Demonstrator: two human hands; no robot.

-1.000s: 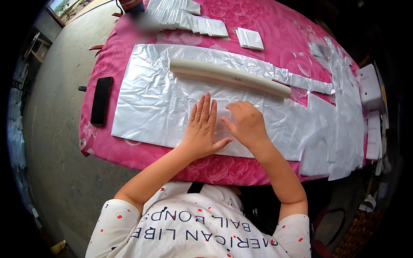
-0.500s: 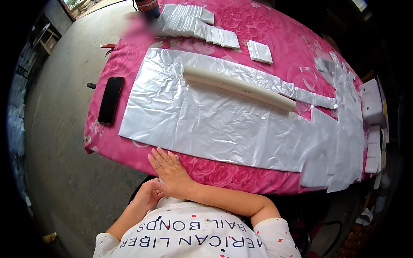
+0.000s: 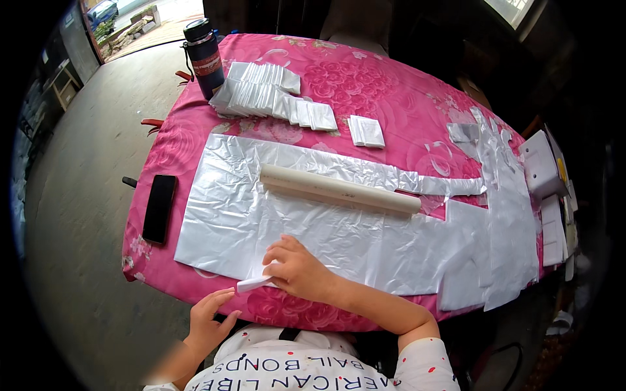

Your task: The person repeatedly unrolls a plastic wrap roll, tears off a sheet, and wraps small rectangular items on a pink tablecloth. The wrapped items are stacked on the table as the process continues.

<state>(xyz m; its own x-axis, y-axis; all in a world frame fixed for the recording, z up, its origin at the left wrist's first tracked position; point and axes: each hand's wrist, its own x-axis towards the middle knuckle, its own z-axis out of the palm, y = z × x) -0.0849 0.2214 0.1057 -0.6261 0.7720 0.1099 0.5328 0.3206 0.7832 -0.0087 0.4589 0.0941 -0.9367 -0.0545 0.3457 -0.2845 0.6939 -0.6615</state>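
A large silver foil sheet lies flat on a table with a pink flowered cloth. My right hand rests on the sheet's near edge, fingers closed on a small white folded piece. My left hand hovers with fingers apart just off the table's near edge, below that piece, holding nothing. A long cream tube lies across the foil farther back.
A black phone lies at the table's left edge. A dark bottle stands at the far left corner beside rows of folded white pieces. More foil strips and white boxes sit at the right.
Both hands were flat on the foil, then drew back to my chest. Now the right hand is on the near edge holding a white piece, and the left hand has come up beside it.
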